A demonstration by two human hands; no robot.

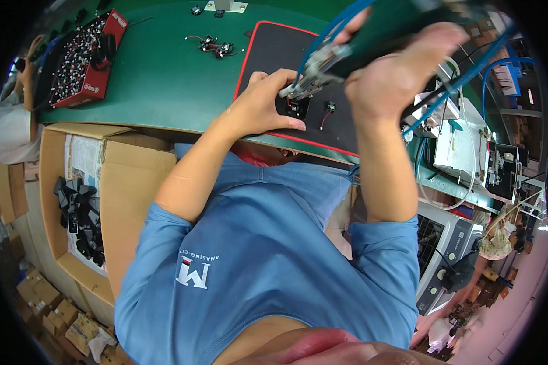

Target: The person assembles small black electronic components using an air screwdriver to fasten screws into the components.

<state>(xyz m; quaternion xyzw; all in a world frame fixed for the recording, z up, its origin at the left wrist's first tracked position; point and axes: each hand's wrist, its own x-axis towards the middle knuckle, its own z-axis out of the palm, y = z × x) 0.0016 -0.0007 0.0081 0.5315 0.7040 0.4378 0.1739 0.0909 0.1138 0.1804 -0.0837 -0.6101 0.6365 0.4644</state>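
Lt hand (pixel 259 104): thumb & fingers curved part-open abt small black boxy housing (pixel 301 110) on red-edged black mat (pixel 271 52), grip unclear; rt hand (pixel 391 79), blurred, fingers closed round dark-green metal-tipped tool (pixel 350 55), tip over housing.

The person wears a blue shirt (pixel 298 261), whose sleeves (pixel 141 261) end near the elbows (pixel 179 207). On the shirt's left side there is a white emblem (pixel 193 275) with a small red part, and white lettering (pixel 202 256) next to it. The shirt's neckline (pixel 280 316) is round and stitched. Beyond the shirt, the trousers (pixel 313 187) are of paler denim. Left hand (pixel 260 104) and right hand (pixel 388 82) are bare.
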